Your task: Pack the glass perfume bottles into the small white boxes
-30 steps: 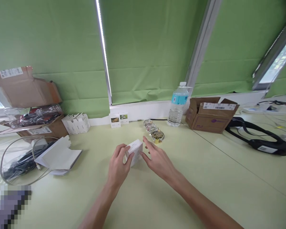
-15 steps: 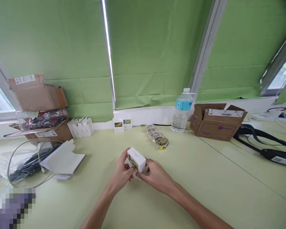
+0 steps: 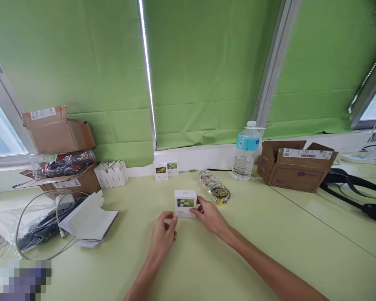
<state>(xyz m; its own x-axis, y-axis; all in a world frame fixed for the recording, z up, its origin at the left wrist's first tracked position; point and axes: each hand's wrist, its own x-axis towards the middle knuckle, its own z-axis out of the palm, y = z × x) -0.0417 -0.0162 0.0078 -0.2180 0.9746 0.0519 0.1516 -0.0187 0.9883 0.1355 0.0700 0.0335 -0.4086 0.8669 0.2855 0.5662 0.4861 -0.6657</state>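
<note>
A small white box [image 3: 185, 205] stands upright on the table, its front printed with a picture of white flowers on green. My right hand [image 3: 212, 215] grips it by the right side, thumb on the front and fingers around behind. Just left of the box is my left hand [image 3: 163, 234], loosely curled with thumb and forefinger a little apart; nothing shows in it. Two similar boxes stand farther back: one with a yellow flower picture [image 3: 161, 171] and one with white flowers [image 3: 172, 168].
Behind the right hand lies a row of metal rings or bangles [image 3: 217, 190]. A water bottle [image 3: 246, 151] and an open cardboard box [image 3: 296, 171] stand at the back right. Leftward are folded papers [image 3: 87, 221], bagged cables [image 3: 47, 225], white cartons [image 3: 111, 174] and stacked cardboard boxes [image 3: 58, 136].
The white box has turned from tilted to upright, its picture facing me, and come down on the table. My left hand has let go of it and moved slightly away.
</note>
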